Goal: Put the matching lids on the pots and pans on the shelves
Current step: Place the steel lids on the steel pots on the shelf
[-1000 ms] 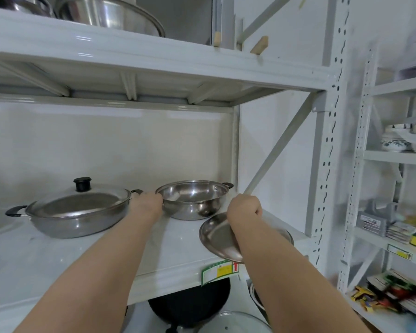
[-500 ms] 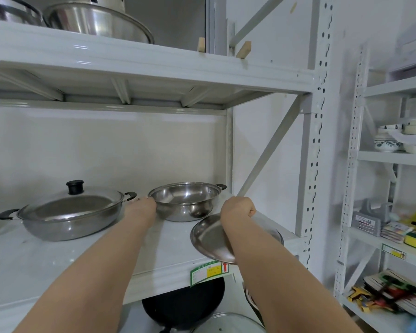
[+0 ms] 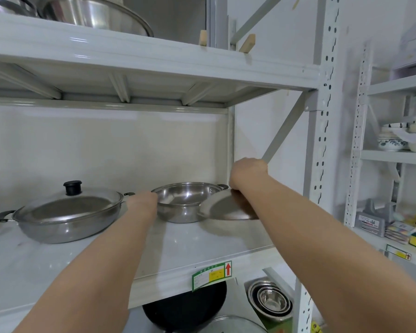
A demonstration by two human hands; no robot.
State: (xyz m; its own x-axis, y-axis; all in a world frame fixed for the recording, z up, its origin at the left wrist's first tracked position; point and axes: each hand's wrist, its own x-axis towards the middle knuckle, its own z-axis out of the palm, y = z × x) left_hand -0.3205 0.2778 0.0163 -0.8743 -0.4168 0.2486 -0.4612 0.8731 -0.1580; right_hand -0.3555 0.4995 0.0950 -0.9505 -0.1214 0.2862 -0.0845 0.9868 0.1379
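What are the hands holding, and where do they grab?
The right hand holds the steel lid from its top; the exact grip is hidden. The left hand is at the open pot's left rim, its fingers out of sight.

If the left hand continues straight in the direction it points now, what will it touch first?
Most likely the open steel pot: the left hand already sits at its left rim, perhaps touching it. Depth is unclear, so contact cannot be confirmed.

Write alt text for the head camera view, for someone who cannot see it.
The right hand holds a steel lid tilted beside an open steel pot on a white shelf, while the left hand is at the pot's left rim. To the left sits a wide pan, already lidded.
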